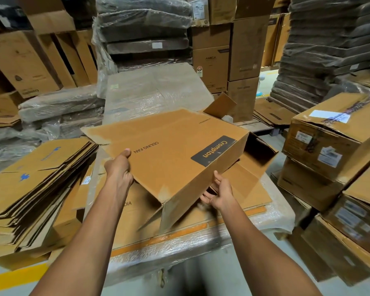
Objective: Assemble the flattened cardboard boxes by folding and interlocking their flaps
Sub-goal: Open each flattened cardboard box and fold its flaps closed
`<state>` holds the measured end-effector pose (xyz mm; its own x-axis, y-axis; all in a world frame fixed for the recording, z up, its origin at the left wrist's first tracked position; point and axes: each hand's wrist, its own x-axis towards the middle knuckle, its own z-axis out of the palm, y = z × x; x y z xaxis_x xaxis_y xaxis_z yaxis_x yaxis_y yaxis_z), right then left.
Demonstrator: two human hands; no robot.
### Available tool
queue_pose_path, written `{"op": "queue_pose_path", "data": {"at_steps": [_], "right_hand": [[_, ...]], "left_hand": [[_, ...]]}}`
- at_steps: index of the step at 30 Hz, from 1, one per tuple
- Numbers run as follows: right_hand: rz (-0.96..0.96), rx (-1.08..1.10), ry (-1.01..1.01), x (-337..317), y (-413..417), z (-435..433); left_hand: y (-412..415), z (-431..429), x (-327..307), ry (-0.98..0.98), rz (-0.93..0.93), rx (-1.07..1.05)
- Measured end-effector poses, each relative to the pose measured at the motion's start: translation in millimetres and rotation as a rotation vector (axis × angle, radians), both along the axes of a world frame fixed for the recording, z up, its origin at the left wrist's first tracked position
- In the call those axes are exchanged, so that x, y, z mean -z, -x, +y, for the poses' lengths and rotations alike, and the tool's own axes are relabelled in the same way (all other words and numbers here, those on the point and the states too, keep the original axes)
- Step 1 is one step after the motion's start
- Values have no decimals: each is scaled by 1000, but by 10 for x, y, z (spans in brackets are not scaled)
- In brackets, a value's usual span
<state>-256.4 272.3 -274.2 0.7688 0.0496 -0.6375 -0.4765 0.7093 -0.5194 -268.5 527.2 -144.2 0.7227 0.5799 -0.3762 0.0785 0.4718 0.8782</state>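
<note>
Plastic-wrapped stack of flat cardboard [271, 218], pile of flattened boxes [36, 189] at its left, half-opened Crompton box [169, 159] tilted above the stack — left hand [120, 167] gripping its left edge, right hand [220, 193], well apart, hooked under its side wall.

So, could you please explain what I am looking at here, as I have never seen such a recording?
There is no machine: a person wears one wide-angle camera on the head, looking down at their own bare hands. The left hand grips the left edge of a half-opened Crompton box, thumb on top. The right hand is at its near side wall; whether it grips is unclear. Under the box lie flat cardboard sheets on a plastic-wrapped stack. A pile of flattened boxes lies to the left.
</note>
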Motion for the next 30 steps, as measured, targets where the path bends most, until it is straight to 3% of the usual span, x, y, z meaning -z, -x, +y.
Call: {"op": "queue_pose_path", "data": {"at_steps": [7, 10, 14, 19, 25, 27, 30], "right_hand": [[214, 356, 282, 0, 237, -65], [218, 360, 152, 155, 419, -115], [13, 230, -56, 286, 575, -164], [4, 123, -49, 353, 562, -219], [37, 171, -81, 384, 547, -148], [21, 200, -83, 330, 533, -101], [31, 234, -50, 277, 475, -27]], "left_hand": [[-83, 110, 119, 15, -1, -10], [-98, 126, 143, 2, 3, 2], [-117, 193, 113, -8, -23, 22], [-93, 262, 150, 75, -51, 83], [329, 11, 282, 314, -358, 302], [569, -207, 384, 290, -345, 380], [872, -513, 461, 104, -269, 533]]}}
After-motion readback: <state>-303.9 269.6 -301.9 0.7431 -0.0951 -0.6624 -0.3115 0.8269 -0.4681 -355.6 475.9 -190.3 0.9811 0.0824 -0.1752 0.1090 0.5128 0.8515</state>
